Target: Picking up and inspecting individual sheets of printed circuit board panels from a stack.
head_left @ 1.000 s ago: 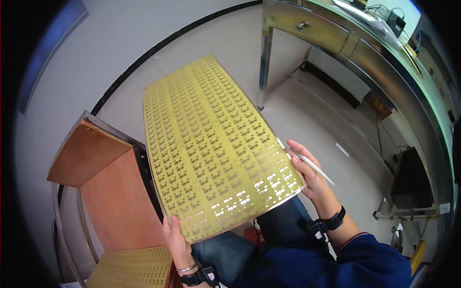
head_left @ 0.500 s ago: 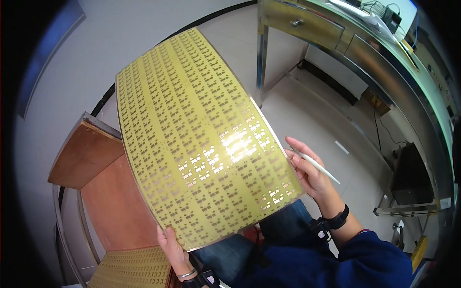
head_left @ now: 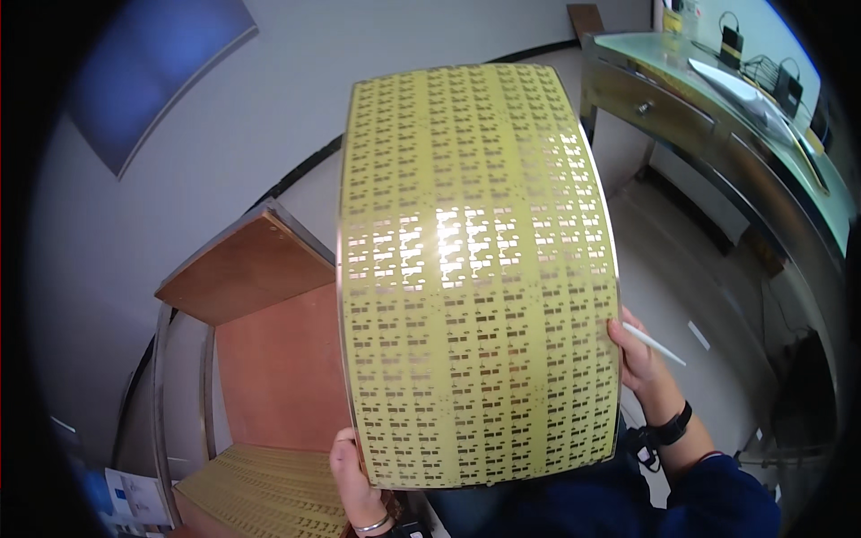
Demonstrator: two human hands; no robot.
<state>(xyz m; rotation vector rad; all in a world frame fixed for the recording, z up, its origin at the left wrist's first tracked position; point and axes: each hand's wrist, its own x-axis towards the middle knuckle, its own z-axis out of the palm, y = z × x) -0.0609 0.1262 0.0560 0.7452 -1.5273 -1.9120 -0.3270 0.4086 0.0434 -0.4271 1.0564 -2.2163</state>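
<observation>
A large yellow-green circuit board panel (head_left: 484, 314), covered with rows of small coppery pads, fills the middle of the view. Light glares off its pads in a band across the upper half. My left hand (head_left: 352, 475) grips the panel's lower left edge, most of its fingers hidden behind. On the right edge, lower down, my right hand (head_left: 639, 351) clasps the panel with its thumb on the front. A thin white pen-like stick (head_left: 655, 343) also sits in that right hand, its tapered end pointing down and to the right.
To the left stands a reddish-brown wooden stand (head_left: 282, 368) with an upright board, holding more panels (head_left: 269, 489) at its bottom. A metal desk (head_left: 673, 108) with drawers curves along the right, carrying papers (head_left: 744, 94) and black adapters (head_left: 731, 45). A blue panel (head_left: 161, 76) hangs on the wall.
The panel has turned from a leftward lean to nearly upright and sits farther right in view. Its glare band has moved up. Both hands keep their hold.
</observation>
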